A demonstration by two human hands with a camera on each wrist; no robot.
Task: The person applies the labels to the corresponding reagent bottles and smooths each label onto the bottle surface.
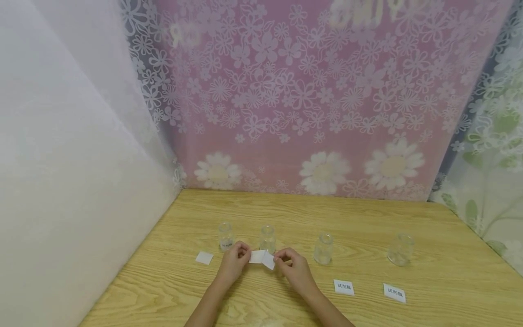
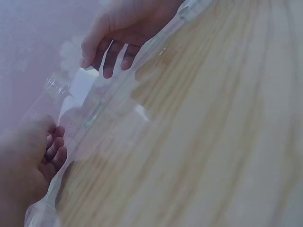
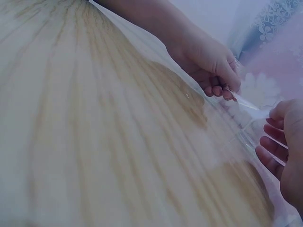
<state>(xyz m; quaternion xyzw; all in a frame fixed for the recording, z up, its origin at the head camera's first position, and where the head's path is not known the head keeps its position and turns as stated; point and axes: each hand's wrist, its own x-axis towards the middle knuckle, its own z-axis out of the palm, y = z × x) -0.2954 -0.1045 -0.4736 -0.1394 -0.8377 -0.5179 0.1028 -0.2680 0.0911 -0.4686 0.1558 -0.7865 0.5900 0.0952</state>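
Note:
Both hands hold a small white paper label (image 1: 257, 256) over the table, in front of a clear glass bottle (image 1: 267, 234). My left hand (image 1: 234, 260) pinches its left end between thumb and fingers. At the other end, my right hand (image 1: 297, 271) pinches a flap that angles down from the rest like a second layer. In the left wrist view the label (image 2: 78, 90) stretches between the two hands; the right wrist view shows it (image 3: 251, 109) nearly edge-on. Behind my left hand stands a glass bottle (image 1: 225, 234) with a printed label on its front.
Two more glass bottles stand to the right, one near (image 1: 323, 249) and one farther off (image 1: 400, 250). Two printed labels, one nearer (image 1: 344, 287) and one farther right (image 1: 394, 293), lie before them. A blank white paper piece (image 1: 204, 258) lies left on the wooden table (image 1: 163, 281).

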